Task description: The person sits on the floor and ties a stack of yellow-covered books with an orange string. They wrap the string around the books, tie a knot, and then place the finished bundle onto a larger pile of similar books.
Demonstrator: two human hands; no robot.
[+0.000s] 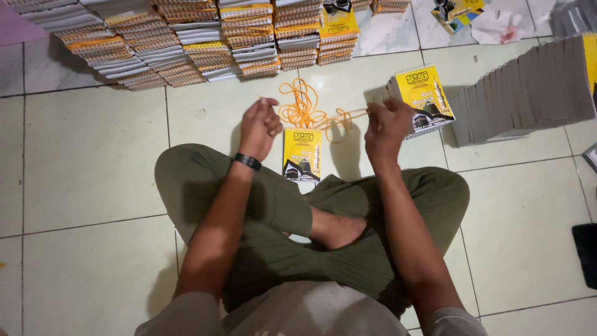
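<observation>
I sit cross-legged on a tiled floor. A small yellow booklet [302, 154] lies on the floor in front of my legs, between my hands. Behind it lies a loose tangle of orange cord [303, 106]. My left hand [260, 124], with a black wristband, pinches one strand of the cord just left of the booklet. My right hand [387, 124] grips another strand, pulled taut to the right. A short stack of yellow booklets [424, 96] stands just beyond my right hand.
Rows of stacked booklets [186, 37] line the far side of the floor. A long leaning row of grey-edged booklets [528, 90] fills the right. Torn wrappers [479, 15] lie at the far right. A dark object [586, 252] sits at the right edge.
</observation>
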